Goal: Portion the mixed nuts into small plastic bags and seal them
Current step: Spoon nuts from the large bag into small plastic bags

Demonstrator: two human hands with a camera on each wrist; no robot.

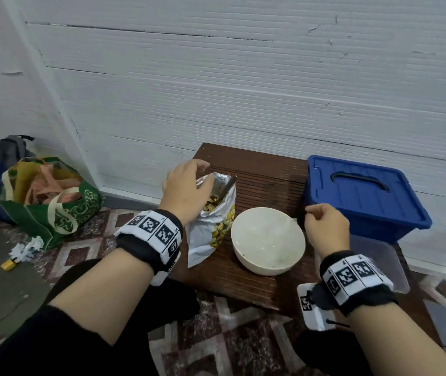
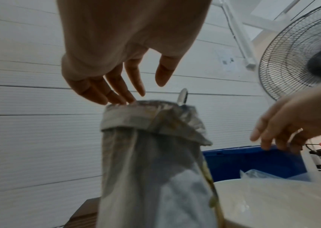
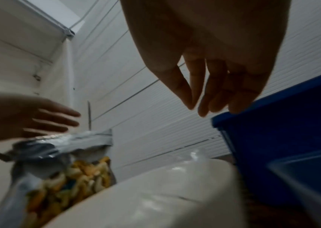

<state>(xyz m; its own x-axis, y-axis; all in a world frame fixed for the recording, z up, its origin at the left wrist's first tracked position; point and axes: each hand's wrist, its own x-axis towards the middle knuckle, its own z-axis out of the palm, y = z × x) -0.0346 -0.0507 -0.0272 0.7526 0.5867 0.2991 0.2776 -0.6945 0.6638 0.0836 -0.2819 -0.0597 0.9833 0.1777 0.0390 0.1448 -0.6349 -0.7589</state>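
The foil bag of mixed nuts [image 1: 212, 213] stands open, its top rolled down, on the left part of the small wooden table [image 1: 265, 169], just beside the white bowl [image 1: 268, 241], which seems to hold clear small plastic bags [image 3: 177, 174], though blur leaves that uncertain. A metal spoon [image 1: 229, 186] leans inside the foil bag. The left hand [image 1: 186, 189] is relaxed, fingertips [image 2: 116, 98] touching the rolled rim without gripping it; the right hand [image 1: 325, 229] hangs loosely curled and empty between bowl and blue lidded box [image 1: 365, 194]. To scoop cleanly, I would steady the rim with the left hand and take the spoon by its handle with the right, since the light bag could tip. The left wrist view alone shows the fingertips' contact and a fan [image 2: 300, 58]; the head view alone shows nuts inside and a green tote [image 1: 53, 202] on the floor.
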